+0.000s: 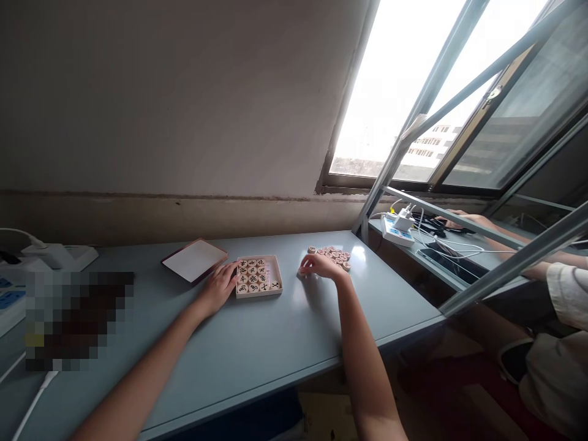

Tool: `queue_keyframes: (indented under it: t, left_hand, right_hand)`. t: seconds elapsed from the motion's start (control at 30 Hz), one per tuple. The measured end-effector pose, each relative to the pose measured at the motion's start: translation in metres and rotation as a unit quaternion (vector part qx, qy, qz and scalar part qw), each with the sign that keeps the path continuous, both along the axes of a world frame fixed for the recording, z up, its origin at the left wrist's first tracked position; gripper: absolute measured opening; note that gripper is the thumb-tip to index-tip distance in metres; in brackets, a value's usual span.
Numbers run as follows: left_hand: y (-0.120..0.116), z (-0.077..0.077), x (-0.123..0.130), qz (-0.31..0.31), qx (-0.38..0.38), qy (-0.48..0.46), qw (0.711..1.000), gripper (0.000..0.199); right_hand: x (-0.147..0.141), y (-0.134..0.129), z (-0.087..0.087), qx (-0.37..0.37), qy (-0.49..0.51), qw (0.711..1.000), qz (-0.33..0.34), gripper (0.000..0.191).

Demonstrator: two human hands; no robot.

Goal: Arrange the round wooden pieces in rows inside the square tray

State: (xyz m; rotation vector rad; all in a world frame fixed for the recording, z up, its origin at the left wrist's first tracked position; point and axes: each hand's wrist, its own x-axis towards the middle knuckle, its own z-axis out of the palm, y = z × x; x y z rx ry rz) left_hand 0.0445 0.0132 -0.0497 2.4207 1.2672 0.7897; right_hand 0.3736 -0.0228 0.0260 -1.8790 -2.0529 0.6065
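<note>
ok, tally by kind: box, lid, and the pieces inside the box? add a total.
Open cream rectangular box: 1
Dark-rimmed rectangular lid with white inner face: 1
Round pale wooden pieces with black characters, inside the box: 13
Total: 15
Not counted: loose pile of round wooden pieces, overlapping and partly hidden.

Your desk [280, 343] is plain blue-grey; the box [260, 294] on it is cream, holding tan discs [252, 270] with black characters. At the box's 9 o'clock you have a lid [195, 260], white inside, dark reddish edge; at 3 o'clock, a pile of loose pieces [331, 255], tan with reddish markings. Wall [184, 104] at your 11 o'clock: flat grey, beige lower band.
</note>
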Motion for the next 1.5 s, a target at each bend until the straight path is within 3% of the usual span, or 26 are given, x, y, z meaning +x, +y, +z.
queue_keyframes:
  t: [0.17,0.3,0.5,0.7,0.9,0.97,1.07,1.23,1.37,1.43,1.5]
  left_hand:
    - [-0.001,0.001,0.0,-0.001,0.001,0.003,1.0,0.048]
    - [0.001,-0.001,0.0,0.0,0.01,0.005,1.0,0.046]
    - [0.002,-0.004,-0.002,-0.001,0.013,0.011,1.0,0.047]
    - [0.0,0.0,-0.001,-0.001,0.011,0.014,1.0,0.047]
    - [0.0,0.001,-0.001,0.001,0.014,0.009,1.0,0.047]
    - [0.0,0.0,0.0,0.002,0.016,0.006,1.0,0.047]
    - [0.0,-0.001,0.0,0.001,0.019,0.003,1.0,0.046]
    - [0.0,0.0,0.0,0.002,0.021,0.004,1.0,0.045]
    - [-0.002,0.002,0.001,0.002,0.017,0.004,1.0,0.045]
    - [-0.003,0.004,0.001,0.001,0.018,0.006,1.0,0.045]
    - [-0.004,0.004,0.001,0.001,0.017,0.008,1.0,0.045]
  right_hand:
    - [0.011,0.0,-0.009,0.091,-0.079,0.992,-0.035,0.022]
    - [0.008,0.001,-0.009,0.052,-0.114,0.992,-0.008,0.018]
    - [0.02,0.001,-0.012,0.056,-0.128,0.985,-0.098,0.024]
    - [0.023,0.002,-0.016,0.067,-0.145,0.976,-0.151,0.012]
    - [0.012,0.01,-0.025,0.116,-0.161,0.962,-0.189,0.035]
    - [0.006,0.015,-0.031,0.136,-0.193,0.959,-0.157,0.042]
    - [0.001,0.021,-0.041,0.108,-0.228,0.964,-0.083,0.043]
    - [0.006,0.018,-0.048,0.125,-0.246,0.955,-0.112,0.039]
    - [-0.005,0.015,-0.035,0.194,-0.198,0.955,-0.107,0.037]
    - [-0.02,0.012,-0.023,0.227,-0.123,0.965,-0.047,0.037]
    - [-0.039,0.008,-0.013,0.203,-0.051,0.976,0.06,0.032]
